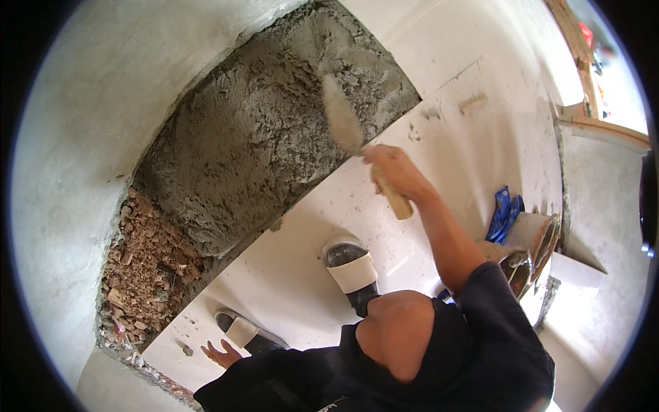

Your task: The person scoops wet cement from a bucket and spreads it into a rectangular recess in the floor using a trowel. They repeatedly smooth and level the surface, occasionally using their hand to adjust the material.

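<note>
My right hand (400, 173) is wrapped round the pale wooden handle of a trowel (341, 117). The blade, coated in grey and slightly blurred, points away over a bed of wet grey mortar (233, 137). From this angle I cannot tell whether the blade touches the mortar. The mortar's surface is rough and lumpy at the far end, and smoother toward the left. Low on the left, my left hand (221, 354) has its fingers spread and holds nothing; it is close to my sandalled foot, above the white tiles (295, 268).
Broken reddish rubble (147, 268) fills the strip's near left end, against a pale wall (103, 117). Buckets (539, 237) and a blue glove-like item (504, 214) stand at the right. A small tile-coloured block (473, 104) lies on the tiles, among mortar crumbs.
</note>
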The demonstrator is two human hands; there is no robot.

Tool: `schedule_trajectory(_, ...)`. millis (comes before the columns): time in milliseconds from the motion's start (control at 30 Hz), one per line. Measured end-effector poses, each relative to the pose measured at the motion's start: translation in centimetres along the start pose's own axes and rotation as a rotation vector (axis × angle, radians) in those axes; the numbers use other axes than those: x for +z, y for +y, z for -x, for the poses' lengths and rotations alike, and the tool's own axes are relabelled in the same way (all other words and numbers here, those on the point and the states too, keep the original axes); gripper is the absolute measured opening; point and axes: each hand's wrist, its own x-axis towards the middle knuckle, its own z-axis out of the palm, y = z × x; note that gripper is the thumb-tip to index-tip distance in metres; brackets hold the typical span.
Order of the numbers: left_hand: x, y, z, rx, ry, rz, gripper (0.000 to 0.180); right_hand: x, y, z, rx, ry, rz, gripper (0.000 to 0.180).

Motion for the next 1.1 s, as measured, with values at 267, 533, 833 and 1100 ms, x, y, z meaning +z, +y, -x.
schedule_trajectory(267,0.7,-0.8,0.9,-0.048,-0.070,-0.020,0.060,-2.3,0.4,-1.9,0.016,0.160,-0.096,0.041)
schedule_trajectory(533,0.8,-0.8,0.5,-0.023,-0.084,0.014,0.058,9.3,2.8,-0.4,-0.217,0.054,0.738,0.038)
schedule_trajectory(833,-4.9,7.8,-6.6,0.463,-0.071,-0.098,0.044,5.3,3.0,-3.8,-0.157,-0.006,0.678,0.033)
schedule_trajectory(1100,-13.8,28.0,-14.1,1.130,-0.099,-0.120,0.036,11.6,-0.9,-0.1,-0.633,0.190,0.785,0.043)
